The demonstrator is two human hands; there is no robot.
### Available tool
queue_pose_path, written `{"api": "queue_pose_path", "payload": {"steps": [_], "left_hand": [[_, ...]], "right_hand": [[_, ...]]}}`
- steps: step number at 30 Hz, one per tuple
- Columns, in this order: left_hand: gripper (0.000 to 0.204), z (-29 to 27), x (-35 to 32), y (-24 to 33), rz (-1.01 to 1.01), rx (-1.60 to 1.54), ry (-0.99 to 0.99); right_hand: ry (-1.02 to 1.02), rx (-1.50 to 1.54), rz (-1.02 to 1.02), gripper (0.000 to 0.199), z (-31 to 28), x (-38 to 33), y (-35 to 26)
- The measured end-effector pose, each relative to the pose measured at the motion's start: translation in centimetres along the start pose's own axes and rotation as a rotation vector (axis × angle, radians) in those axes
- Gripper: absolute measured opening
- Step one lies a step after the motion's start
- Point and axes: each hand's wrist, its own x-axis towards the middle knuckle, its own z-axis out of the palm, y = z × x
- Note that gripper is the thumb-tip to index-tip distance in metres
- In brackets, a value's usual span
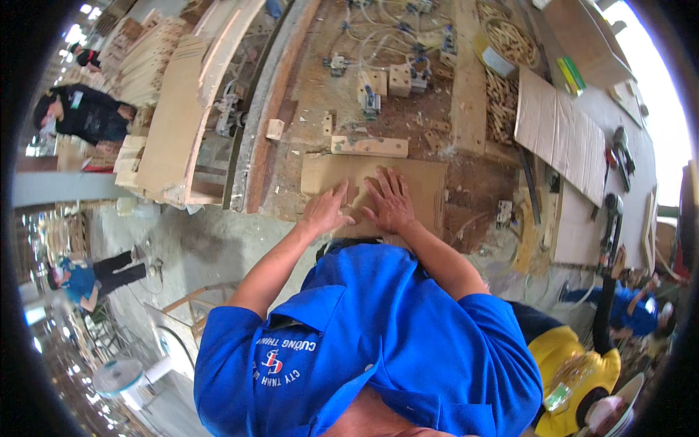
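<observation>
Both my hands rest on a brown cardboard sheet point(429, 178) at the near edge of the wooden workbench point(295, 109). My left hand point(328, 209) lies on its left part, fingers stretched forward and thumb pointing inward. Flat beside it, my right hand point(389, 200) has its fingers spread. Neither hand holds anything. Just past the cardboard's far edge lies a short pale wooden strip point(370, 146). Farther back on the bench, small wooden blocks point(399, 80) stand by a pneumatic cylinder point(369, 104) with clear air tubes point(386, 33).
Wooden dowels fill a round basket point(512, 40) at the back right. Cardboard sheets point(559, 131) and a nail gun point(622, 156) lie on the right table. Stacked boards point(164, 65) stand at left. Several people are around, one in yellow point(582, 364) close by at right.
</observation>
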Motion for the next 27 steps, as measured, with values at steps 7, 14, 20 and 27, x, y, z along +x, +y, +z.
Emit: {"api": "queue_pose_path", "payload": {"steps": [7, 14, 20, 27], "left_hand": [[0.082, 1.2, 0.2, -2.4, 0.084, -0.139, 0.235], [0.070, 1.2, 0.9, -4.5, 0.094, -0.162, 0.280], [0.062, 0.3, 1.7, -2.8, 0.107, -0.164, 0.246], [0.055, 0.8, 1.5, -0.3, 0.109, -0.212, 0.246]], "right_hand": [[-0.013, 0.030, 0.212, 0.075, -0.9, -1.3, -1.0], [0.104, -0.032, 0.336, 0.071, -0.1, -4.9, -1.1], [0.062, 0.019, 0.577, 0.082, -0.9, -6.0, -1.5], [0.079, 0.009, 0.777, 0.089, -1.2, -8.3, 0.7]]}}
